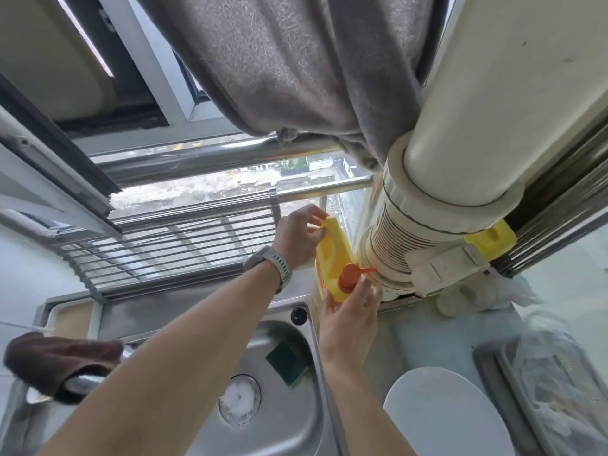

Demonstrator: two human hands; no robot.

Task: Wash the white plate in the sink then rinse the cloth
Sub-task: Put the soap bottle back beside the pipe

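Both hands are holding the yellow soap bottle (pixel 332 258): the left hand (pixel 297 238) is gripping its handle, and the right hand (pixel 350 312) is curling around its neck, I think. The white plate (pixel 444 413) is lying on the counter at 3 o'clock from the sink (pixel 289 419). It is hard, breakable and probably slippery when wet, so hold its rim.

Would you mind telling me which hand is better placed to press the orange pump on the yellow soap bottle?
The right hand: it cups the yellow bottle just under the orange pump. The left hand grips the handle at the bottle's far end.
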